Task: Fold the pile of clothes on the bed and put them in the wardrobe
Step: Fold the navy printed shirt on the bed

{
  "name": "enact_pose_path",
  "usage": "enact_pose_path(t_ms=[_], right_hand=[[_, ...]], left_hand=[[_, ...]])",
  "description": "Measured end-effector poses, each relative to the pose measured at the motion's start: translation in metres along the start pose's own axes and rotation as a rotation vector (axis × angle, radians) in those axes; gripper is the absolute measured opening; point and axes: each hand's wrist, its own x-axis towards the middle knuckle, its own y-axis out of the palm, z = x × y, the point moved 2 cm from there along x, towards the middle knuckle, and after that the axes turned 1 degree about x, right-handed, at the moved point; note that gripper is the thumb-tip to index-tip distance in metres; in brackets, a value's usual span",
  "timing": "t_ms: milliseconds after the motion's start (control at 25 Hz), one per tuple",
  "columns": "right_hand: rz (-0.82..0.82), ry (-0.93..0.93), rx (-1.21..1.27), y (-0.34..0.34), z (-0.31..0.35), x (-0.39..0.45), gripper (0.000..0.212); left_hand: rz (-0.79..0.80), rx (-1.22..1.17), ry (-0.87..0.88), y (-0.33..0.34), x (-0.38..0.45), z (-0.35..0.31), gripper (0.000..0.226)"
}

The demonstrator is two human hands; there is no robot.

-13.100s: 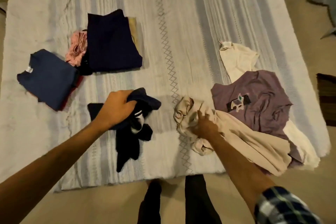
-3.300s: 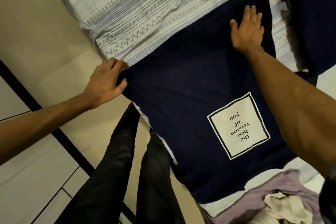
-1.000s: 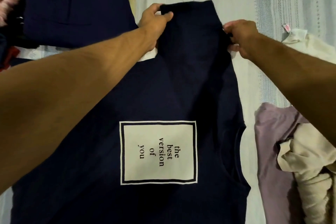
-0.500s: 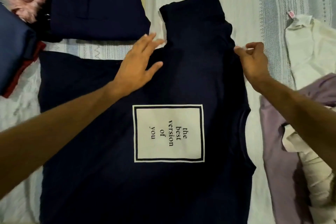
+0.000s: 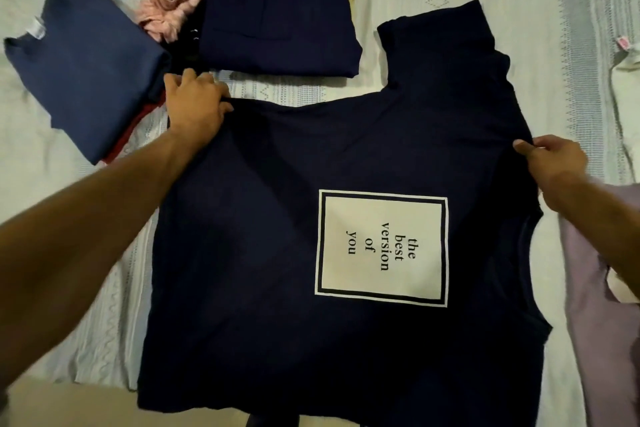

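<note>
Two hands grip the navy T-shirt [image 5: 277,218] spread flat on the bed [image 5: 554,28]: left hand [image 5: 195,104] clutching its far-left corner, right hand [image 5: 550,159] pinching its right edge.

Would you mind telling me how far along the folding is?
Done: a folded blue shirt and folded navy garment lie on the bed. In hand: both hands, left and right, spread the printed navy T-shirt. Left: the lilac top, then the wardrobe.

T-shirt [image 5: 263,253] on bed [image 5: 561,45], folded clothes [image 5: 277,3] behind.
</note>
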Motion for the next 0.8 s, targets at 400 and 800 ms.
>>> enact_pose_path(t_ms=[400, 800], right_hand=[[0.029, 0.035, -0.045, -0.020, -0.019, -0.026, 0.026], [0.084, 0.000, 0.009, -0.022, -0.030, -0.030, 0.031]], left_hand=[[-0.071, -0.457, 0.273, 0.018, -0.112, -0.163, 0.047], [-0.328, -0.341, 0.086, 0.038, -0.132, -0.217, 0.030]])
